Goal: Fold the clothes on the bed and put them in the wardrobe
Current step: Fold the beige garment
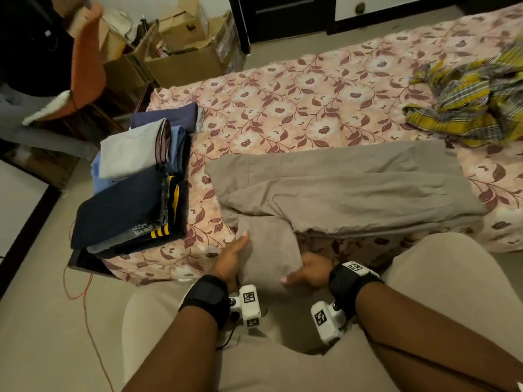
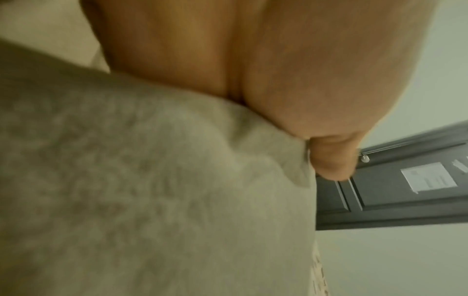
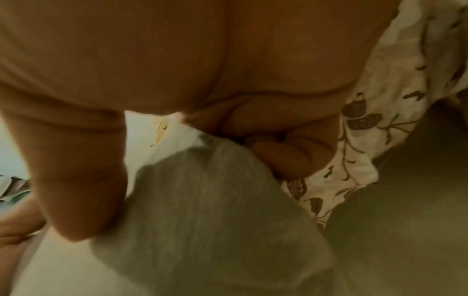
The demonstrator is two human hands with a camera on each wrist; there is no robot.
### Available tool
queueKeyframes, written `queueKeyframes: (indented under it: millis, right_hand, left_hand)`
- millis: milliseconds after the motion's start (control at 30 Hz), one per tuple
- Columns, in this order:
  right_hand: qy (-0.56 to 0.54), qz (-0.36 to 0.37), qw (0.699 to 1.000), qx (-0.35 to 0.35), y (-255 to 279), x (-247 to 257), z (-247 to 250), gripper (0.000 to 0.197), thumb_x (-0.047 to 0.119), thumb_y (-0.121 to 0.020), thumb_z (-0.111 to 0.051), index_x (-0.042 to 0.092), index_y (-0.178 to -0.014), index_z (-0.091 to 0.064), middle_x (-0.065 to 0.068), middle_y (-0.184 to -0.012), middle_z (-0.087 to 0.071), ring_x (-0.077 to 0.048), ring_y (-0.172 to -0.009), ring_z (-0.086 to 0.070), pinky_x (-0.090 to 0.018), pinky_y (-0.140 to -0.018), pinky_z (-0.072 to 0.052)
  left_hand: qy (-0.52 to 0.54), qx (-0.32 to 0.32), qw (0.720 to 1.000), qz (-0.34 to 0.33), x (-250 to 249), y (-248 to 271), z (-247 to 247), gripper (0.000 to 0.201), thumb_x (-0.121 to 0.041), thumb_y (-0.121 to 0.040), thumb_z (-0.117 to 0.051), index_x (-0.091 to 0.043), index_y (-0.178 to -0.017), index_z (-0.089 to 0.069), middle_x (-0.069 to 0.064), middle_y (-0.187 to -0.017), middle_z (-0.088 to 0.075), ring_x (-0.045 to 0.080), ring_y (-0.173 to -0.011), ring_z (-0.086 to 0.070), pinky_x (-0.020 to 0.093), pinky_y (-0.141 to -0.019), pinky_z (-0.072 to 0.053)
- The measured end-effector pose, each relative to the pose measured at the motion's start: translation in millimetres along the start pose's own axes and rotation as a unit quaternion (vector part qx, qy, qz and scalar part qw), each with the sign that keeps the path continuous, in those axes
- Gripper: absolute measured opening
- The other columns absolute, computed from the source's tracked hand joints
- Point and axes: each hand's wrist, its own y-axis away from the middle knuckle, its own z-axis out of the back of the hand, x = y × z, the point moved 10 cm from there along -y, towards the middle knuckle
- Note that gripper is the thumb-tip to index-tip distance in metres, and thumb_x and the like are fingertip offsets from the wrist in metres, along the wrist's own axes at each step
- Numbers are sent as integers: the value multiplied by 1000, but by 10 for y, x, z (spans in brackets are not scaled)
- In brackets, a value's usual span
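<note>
Head view, frame bottom: left hand (image 1: 232,257) and right hand (image 1: 307,271) pinch a hanging end of the long grey-brown cloth garment (image 1: 339,188) lying mid-frame on the floral bedsheet (image 1: 283,108); folded stack (image 1: 135,188) at left, crumpled yellow plaid cloth (image 1: 467,100) upper right.

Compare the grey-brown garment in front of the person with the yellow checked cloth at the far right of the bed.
The grey-brown garment is plain; the yellow checked cloth is patterned. The garment lies spread fairly flat and partly folded, one end hanging over the bed edge; the cloth sits crumpled in a heap. The left hand and right hand grip the garment; nothing touches the cloth. Both are on the bed.
</note>
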Motion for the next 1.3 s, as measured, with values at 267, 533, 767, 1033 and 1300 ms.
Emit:
queueKeyframes:
  millis: [267, 533, 767, 1033, 1300]
  right_hand:
    - [-390, 94, 915, -44, 128, 623, 103, 43, 3, -72, -73, 1, -115, -70, -23, -112, -73, -35, -96, -71, -41, -85, -58]
    - [-550, 35, 829, -98, 227, 655, 384, 40, 27, -90, -59, 1, -119, -71, -20, -107, -74, -36, -83, -74, -43, -79, -56]
    - [-187, -43, 950, -246, 375, 388, 1237, 41, 53, -80, -76, 13, -92, -77, -12, -95, -77, -29, -82, -72, -41, -79, -58]
    - [-354, 101, 876, -311, 1145, 329, 2187, 68, 72, -94, -45, 11, -116, -67, -10, -104, -73, -25, -95, -70, -38, -81, -56]
    - [-151, 24, 852, -501, 1585, -239, 2442, 115, 100, -46, -58, 29, -136, -50, -8, -141, -54, -27, -121, -54, -47, -104, -47]
  left_hand:
    - [4, 20, 1000, -2, 11, 22, 46, 120, -103, -46, -60, -25, -139, -59, 13, -137, -67, 36, -126, -61, 56, -107, -47]
    - [-402, 198, 894, 15, -206, 497, -326, 80, -67, -67, -86, -32, -134, -59, 0, -128, -72, 22, -117, -69, 47, -99, -58]
    - [-176, 192, 965, -43, -1034, 915, -695, 48, -29, -85, -81, -2, -123, -70, 21, -120, -74, 32, -104, -74, 38, -85, -61]
    - [-243, 203, 949, -6, -1401, 228, -1933, 83, -80, -80, -58, -13, -128, -62, 13, -123, -73, 31, -99, -75, 36, -76, -62]
    - [-96, 64, 993, -6, -732, -714, -1020, 33, -54, -93, -71, -22, -93, -62, -7, -66, -50, 12, -51, -34, 20, -45, -33]
